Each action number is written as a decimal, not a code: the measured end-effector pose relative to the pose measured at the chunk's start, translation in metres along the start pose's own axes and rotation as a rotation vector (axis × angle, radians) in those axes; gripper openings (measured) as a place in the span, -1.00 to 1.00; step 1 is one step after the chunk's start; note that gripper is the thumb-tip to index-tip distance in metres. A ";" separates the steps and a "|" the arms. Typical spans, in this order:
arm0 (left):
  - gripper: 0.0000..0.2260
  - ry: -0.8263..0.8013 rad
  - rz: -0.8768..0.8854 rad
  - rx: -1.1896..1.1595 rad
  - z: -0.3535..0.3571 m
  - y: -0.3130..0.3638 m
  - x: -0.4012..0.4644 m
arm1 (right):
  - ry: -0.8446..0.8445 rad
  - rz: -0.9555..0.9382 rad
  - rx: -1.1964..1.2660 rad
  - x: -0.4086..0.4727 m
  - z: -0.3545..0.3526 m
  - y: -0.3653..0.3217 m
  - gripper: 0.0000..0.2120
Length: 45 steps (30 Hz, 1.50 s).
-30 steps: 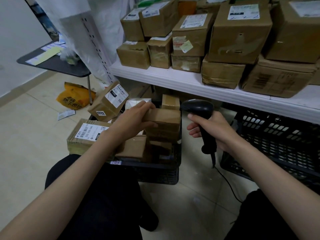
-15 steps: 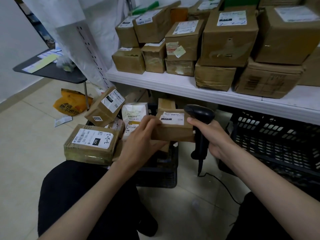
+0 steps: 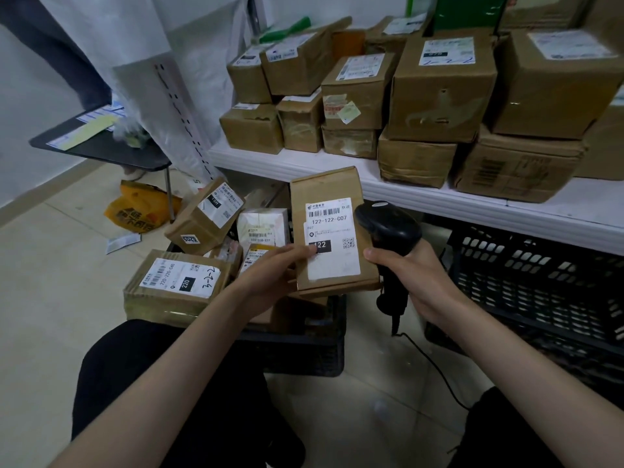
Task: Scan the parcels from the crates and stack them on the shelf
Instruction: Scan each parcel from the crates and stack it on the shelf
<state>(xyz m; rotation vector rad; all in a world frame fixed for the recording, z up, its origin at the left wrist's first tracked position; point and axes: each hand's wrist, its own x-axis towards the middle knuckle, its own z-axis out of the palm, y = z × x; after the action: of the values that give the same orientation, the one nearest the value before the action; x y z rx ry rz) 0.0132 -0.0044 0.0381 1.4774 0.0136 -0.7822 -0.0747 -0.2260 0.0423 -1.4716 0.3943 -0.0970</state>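
My left hand [image 3: 270, 275] grips a flat brown parcel [image 3: 324, 184] by its lower left edge, thumb on the white label reading 122-122-C07. The parcel stands tilted upright with its label facing me, above a black crate [image 3: 304, 352] filled with several more labelled parcels. My right hand [image 3: 415, 278] holds a black corded barcode scanner [image 3: 385, 224] by the handle, its head right beside the parcel's right edge. The white shelf [image 3: 439, 201] behind carries several stacked cardboard boxes.
A second black crate [image 3: 540, 282] sits under the shelf at right. A large parcel marked 220 [image 3: 179, 285] leans on the left crate edge. An orange bag [image 3: 141, 211] lies on the tiled floor under a dark table [image 3: 101, 150]. My knees frame the bottom.
My left hand lifted the parcel out of the crate and turned it upright, label toward me. The scanner in my right hand rose to sit beside its right edge.
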 end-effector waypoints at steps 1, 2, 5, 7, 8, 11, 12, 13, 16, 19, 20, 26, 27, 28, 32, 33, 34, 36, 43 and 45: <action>-0.62 0.001 0.009 -0.002 0.000 0.002 -0.001 | 0.018 -0.029 -0.051 0.000 -0.002 -0.001 -0.64; -0.61 0.019 0.020 0.000 -0.001 0.005 -0.001 | 0.043 -0.072 -0.114 0.000 -0.003 -0.003 -0.67; -0.63 0.094 0.098 0.039 -0.001 0.010 0.000 | 0.112 -0.189 -0.237 -0.003 -0.007 -0.009 -0.74; -0.66 0.143 0.144 0.063 0.000 0.012 0.002 | 0.105 -0.201 -0.220 -0.007 -0.009 -0.013 -0.79; -0.66 0.162 0.163 0.075 0.001 0.012 0.002 | 0.086 -0.182 -0.193 -0.011 -0.009 -0.015 -0.81; -0.64 0.192 0.207 0.111 0.005 0.009 0.005 | 0.010 -0.078 -0.094 -0.019 -0.006 -0.021 -0.85; -0.63 0.193 0.216 0.117 0.007 0.007 0.007 | -0.020 -0.042 -0.055 -0.022 -0.004 -0.022 -0.86; -0.62 0.195 0.222 0.119 0.008 0.005 0.010 | -0.050 -0.014 -0.025 -0.024 -0.003 -0.023 -0.87; -0.63 0.209 0.232 0.107 0.010 0.000 0.017 | -0.111 0.035 0.036 -0.030 0.002 -0.025 -0.88; -0.62 0.208 0.243 0.105 0.010 -0.003 0.022 | -0.127 0.052 0.052 -0.030 0.003 -0.026 -0.86; -0.62 0.206 0.246 0.104 0.010 -0.004 0.023 | -0.132 0.049 0.046 -0.030 0.002 -0.026 -0.87; -0.61 0.199 0.246 0.109 0.008 -0.005 0.025 | -0.131 0.028 0.024 -0.030 0.000 -0.030 -0.89; -0.61 0.203 0.245 0.105 0.008 -0.005 0.026 | -0.128 0.025 0.025 -0.030 0.000 -0.030 -0.90; -0.61 0.206 0.244 0.103 0.008 -0.005 0.026 | -0.127 0.022 0.027 -0.030 0.000 -0.031 -0.90; -0.61 0.207 0.245 0.105 0.008 -0.005 0.026 | -0.133 0.013 0.021 -0.030 -0.001 -0.031 -0.90; -0.61 0.208 0.248 0.107 0.008 -0.004 0.025 | -0.131 0.006 0.018 -0.030 -0.001 -0.032 -0.90; -0.61 0.208 0.252 0.110 0.008 -0.003 0.025 | -0.123 -0.004 0.019 -0.030 -0.001 -0.032 -0.91; -0.62 0.209 0.265 0.113 0.007 0.001 0.024 | -0.085 -0.028 0.017 -0.027 -0.003 -0.034 -0.91; -0.63 0.241 0.353 0.135 -0.001 0.047 0.014 | -0.012 -0.165 -0.088 -0.008 -0.013 -0.052 -0.90; -0.64 0.267 0.375 0.128 -0.003 0.071 0.012 | 0.013 -0.201 -0.139 -0.002 -0.016 -0.056 -0.90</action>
<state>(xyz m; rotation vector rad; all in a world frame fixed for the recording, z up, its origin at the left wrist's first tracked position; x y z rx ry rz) 0.0570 -0.0142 0.0941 1.6350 -0.1106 -0.2838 -0.0724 -0.2469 0.0966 -1.6467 0.2671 -0.2440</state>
